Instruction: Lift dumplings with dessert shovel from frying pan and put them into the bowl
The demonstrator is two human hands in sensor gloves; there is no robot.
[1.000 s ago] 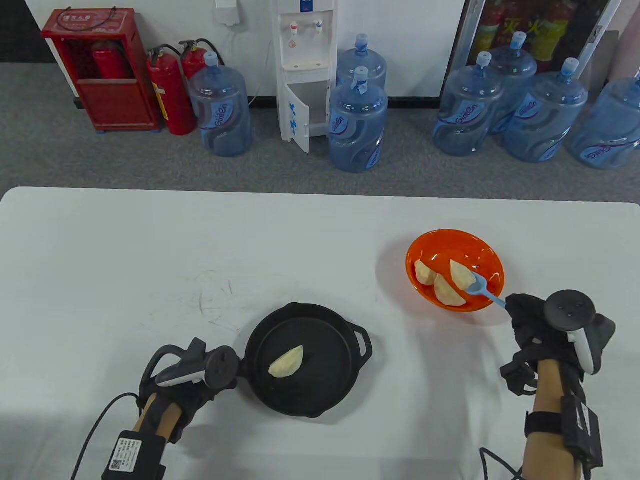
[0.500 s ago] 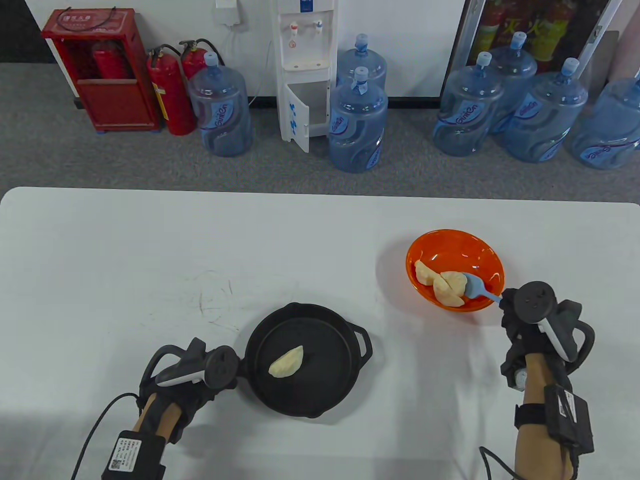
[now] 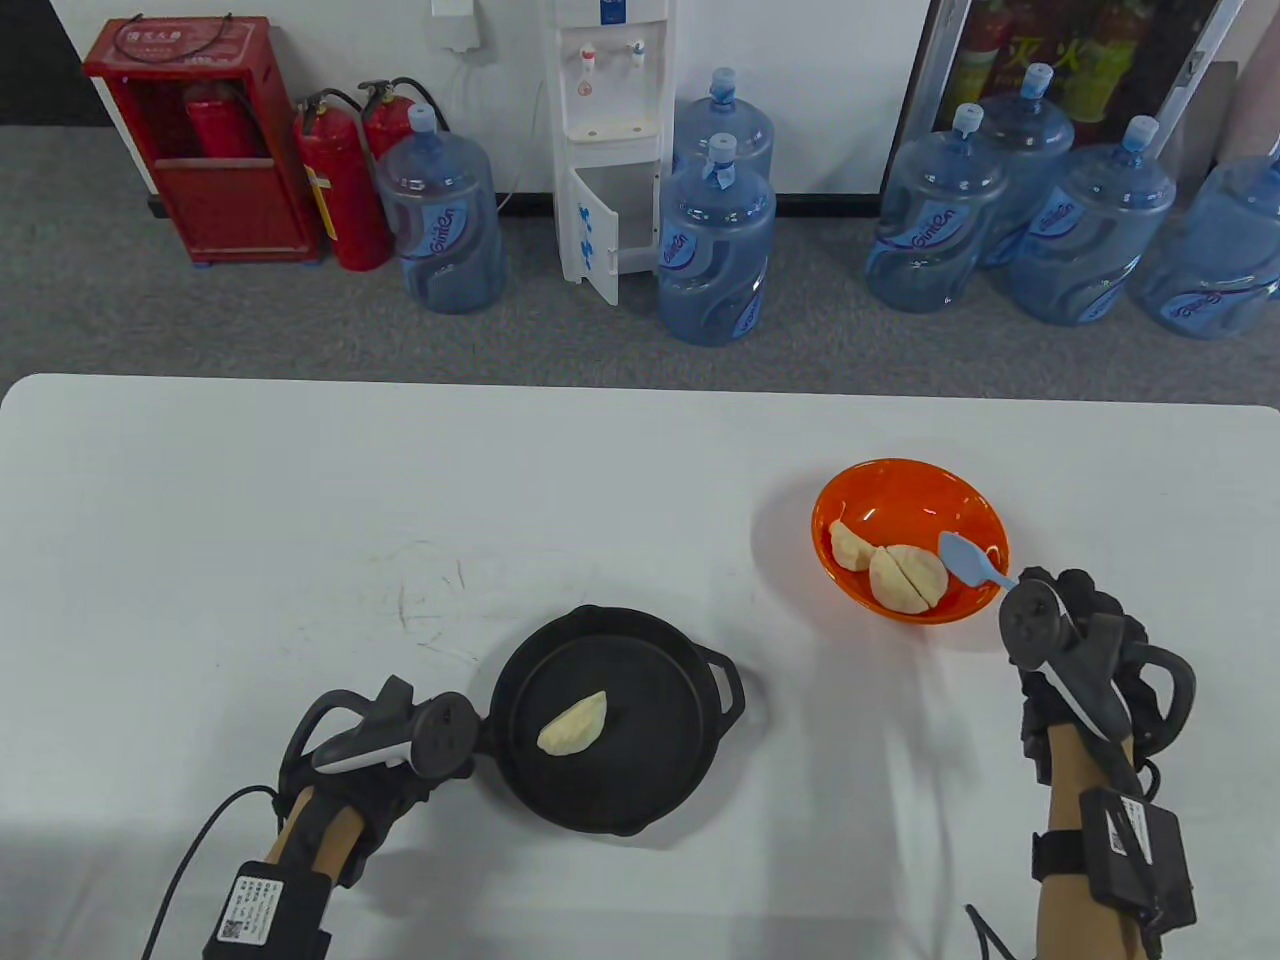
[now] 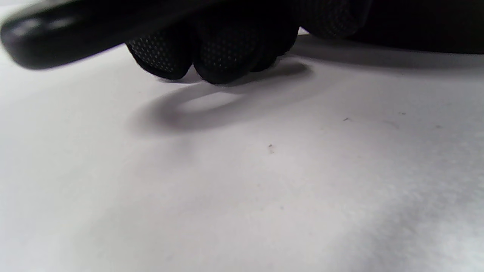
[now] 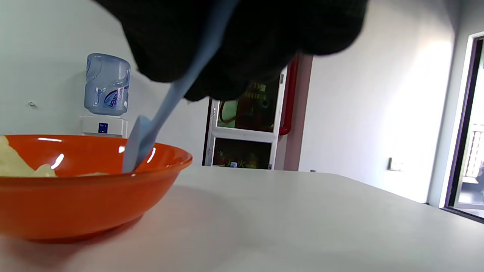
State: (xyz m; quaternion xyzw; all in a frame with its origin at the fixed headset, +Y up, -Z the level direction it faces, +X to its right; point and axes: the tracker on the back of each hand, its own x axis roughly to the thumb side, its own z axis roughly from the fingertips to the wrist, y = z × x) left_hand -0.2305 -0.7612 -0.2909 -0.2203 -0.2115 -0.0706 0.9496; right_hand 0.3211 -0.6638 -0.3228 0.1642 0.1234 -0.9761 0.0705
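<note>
A black frying pan [image 3: 650,780] sits near the table's front with one pale dumpling [image 3: 573,725] in it. My left hand [image 3: 400,775] is at the pan's left side; in the left wrist view its fingers [image 4: 223,53] curl round the black pan handle [image 4: 56,34]. The orange bowl [image 3: 900,475] to the right holds three dumplings [image 3: 905,580]. My right hand [image 3: 1055,592] pinches the light blue dessert shovel [image 3: 968,555] by its handle. The shovel's blade is bare and hangs over the bowl's right side, as the right wrist view shows for the shovel [image 5: 151,128] and the bowl [image 5: 75,204].
The white table [image 3: 300,520] carries a few faint scuff marks left of the pan. Beyond its far edge, on the floor, stand water jugs [image 3: 715,250], a dispenser [image 3: 610,140] and red fire extinguishers [image 3: 340,190].
The dumpling on the shovel slid off into the bowl beside the other two. The right hand rolled over and shifted left; the bare blade drew back toward the bowl's right side. The left hand stayed still.
</note>
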